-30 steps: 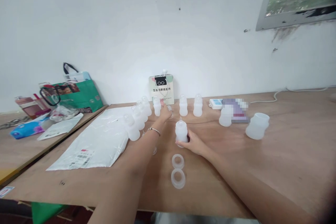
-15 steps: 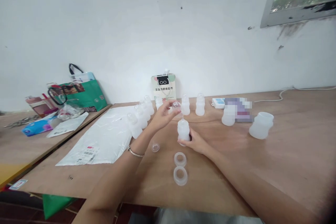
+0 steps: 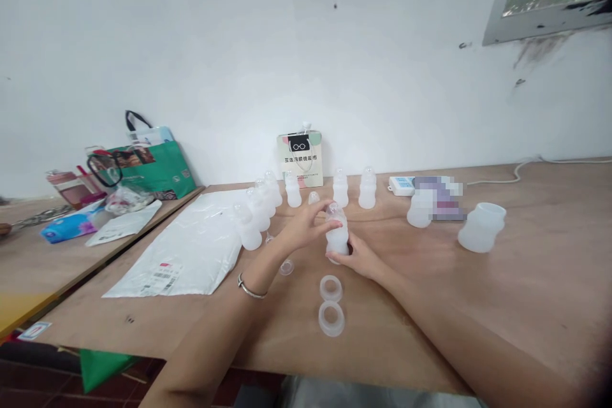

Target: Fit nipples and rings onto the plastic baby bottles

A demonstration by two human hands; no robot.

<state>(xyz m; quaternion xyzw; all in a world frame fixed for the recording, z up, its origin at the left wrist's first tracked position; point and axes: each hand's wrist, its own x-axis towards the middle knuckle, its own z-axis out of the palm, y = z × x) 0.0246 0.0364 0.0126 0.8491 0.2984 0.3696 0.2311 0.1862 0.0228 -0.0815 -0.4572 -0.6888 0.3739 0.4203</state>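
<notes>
A frosted white baby bottle point(image 3: 337, 243) stands upright in front of me, with my right hand point(image 3: 359, 259) wrapped round its lower part. My left hand point(image 3: 310, 227) grips a clear dome cap point(image 3: 334, 208) at the bottle's top, over the teat. Whether the cap is fully seated cannot be made out. Two translucent collar rings point(image 3: 331, 333) lie on the table nearer to me. Left of them is a clear teat point(image 3: 286, 267), and another small clear piece point(image 3: 269, 238) shows beside my left forearm. Behind my left hand a domed clear piece point(image 3: 313, 197) is partly hidden.
Several capped bottles point(image 3: 249, 233) stand at the left and back, two of them point(image 3: 367, 191) right of a paper bag point(image 3: 313, 169). Two uncapped bottle bodies point(image 3: 480, 233) are at right, near a white box point(image 3: 400, 186). A white plastic mailer point(image 3: 191, 242) lies at left.
My left hand has lowered the clear cap from above the bottle onto its top. My right hand keeps its hold on the bottle. The view has shifted slightly.
</notes>
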